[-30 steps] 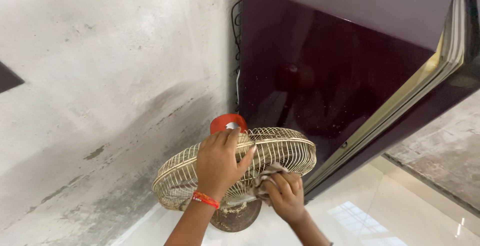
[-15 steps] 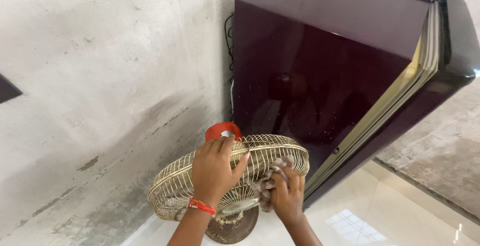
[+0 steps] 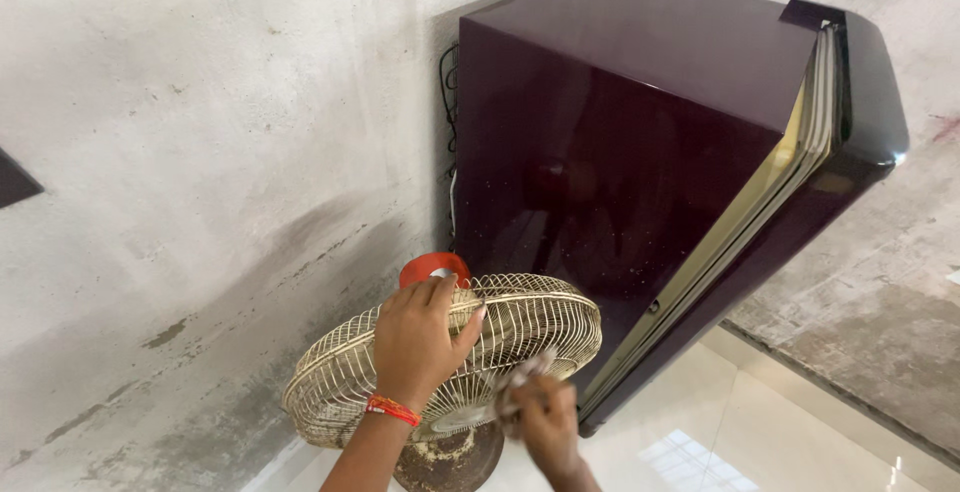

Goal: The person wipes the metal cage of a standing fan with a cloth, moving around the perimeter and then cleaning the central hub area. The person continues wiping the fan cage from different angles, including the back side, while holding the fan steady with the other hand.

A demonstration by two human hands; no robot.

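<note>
Cream wire fan guard is mid-wipe: left hand clasps its rim, right hand pinches a blurred, seemingly grey cloth; next wipe probably needs steady bracing.

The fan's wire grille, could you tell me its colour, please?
Cream wire grille, seen in the head view.

One fan is standing on the floor, with one red cap showing behind it. One fridge is standing beside it. Two hands are showing, the left hand and the right hand, which is holding one cloth.
</note>
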